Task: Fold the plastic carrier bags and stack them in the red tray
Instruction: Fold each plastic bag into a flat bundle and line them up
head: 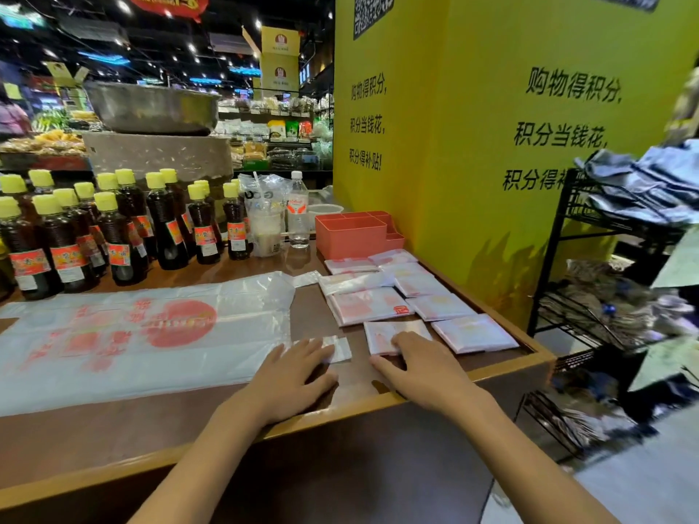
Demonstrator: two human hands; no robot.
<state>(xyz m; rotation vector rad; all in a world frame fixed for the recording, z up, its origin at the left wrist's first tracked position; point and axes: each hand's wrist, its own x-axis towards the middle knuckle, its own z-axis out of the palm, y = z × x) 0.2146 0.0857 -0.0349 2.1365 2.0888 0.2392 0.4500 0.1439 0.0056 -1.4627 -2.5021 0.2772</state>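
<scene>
**Bags folded, none yet in the tray**

Several folded bag packets (401,293), thin glossy rectangles printed red, lie beyond the right hand (420,363), whose relaxed fingers rest on the nearest packet (393,334). The left hand (299,376) lies flat, fingers straight, on a handle of the unfolded carrier bag (143,330), a translucent sheet spread leftward. The red tray (355,234) stands farther off; no bags show in it.
</scene>
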